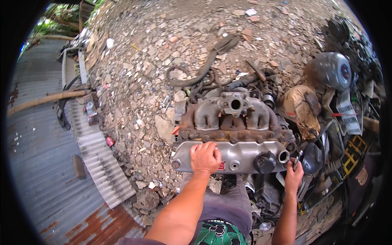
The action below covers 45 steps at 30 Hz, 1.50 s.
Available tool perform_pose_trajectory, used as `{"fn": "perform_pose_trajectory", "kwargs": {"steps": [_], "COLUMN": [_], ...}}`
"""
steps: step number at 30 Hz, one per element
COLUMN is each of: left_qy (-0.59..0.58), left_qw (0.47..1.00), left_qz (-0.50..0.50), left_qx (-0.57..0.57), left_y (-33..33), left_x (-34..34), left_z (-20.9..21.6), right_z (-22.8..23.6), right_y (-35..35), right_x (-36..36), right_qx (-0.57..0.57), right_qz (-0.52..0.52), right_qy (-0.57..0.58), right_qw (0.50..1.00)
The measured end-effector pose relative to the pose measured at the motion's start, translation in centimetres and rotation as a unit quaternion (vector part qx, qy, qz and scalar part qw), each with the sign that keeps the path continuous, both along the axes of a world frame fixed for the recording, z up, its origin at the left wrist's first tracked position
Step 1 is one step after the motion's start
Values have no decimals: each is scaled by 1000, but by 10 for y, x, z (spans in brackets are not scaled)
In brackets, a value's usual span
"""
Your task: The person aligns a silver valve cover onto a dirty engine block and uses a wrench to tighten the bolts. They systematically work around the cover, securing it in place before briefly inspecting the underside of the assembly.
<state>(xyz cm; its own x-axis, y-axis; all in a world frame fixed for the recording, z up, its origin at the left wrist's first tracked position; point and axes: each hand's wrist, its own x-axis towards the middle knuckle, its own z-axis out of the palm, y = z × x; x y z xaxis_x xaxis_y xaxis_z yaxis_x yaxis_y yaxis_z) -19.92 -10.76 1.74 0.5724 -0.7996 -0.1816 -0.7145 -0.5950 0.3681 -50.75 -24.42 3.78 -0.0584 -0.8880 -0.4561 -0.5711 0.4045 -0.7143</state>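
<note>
My left grip (205,158) rests curled on the silver valve cover (245,152), by the manifold (205,115); I can't tell what it holds. My right grip (294,171) clasps a metal tool (299,157) beside the cover.

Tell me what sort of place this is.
Probably an outdoor scrap or repair yard: a stripped engine is in view, with rubble-strewn ground beyond it and a heap of used machine parts to the right.
</note>
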Motion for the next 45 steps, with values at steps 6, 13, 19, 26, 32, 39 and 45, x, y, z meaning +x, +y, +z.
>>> {"fn": "perform_pose_trajectory", "kwargs": {"steps": [6,13,19,26,32,39,45], "left_qy": [19,33,41,55,44,10,0], "left_qw": [1000,999,998,997,998,1000,1000], "left_qz": [15,33,45,45,44,15,6], "left_qx": [2,-10,-16,5,9,-12,-5], "left_y": [-2,-1,-1,0,3,0,-2], "left_x": [1,3,2,4,3,1,0], "left_z": [2,4,3,5,2,-4,0], "right_z": [0,8,15,11,17,36,21], "right_y": [0,2,-10,-21,-18,-23,-24], "right_x": [-11,-8,-10,-19,-12,-1,-6], "right_qx": [7,15,-35,-22,16,-4,39], "right_qz": [32,95,266,299,275,354,290], "right_qy": [66,191,303,246,244,344,317], "right_qw": [997,977,915,922,930,870,902]}}
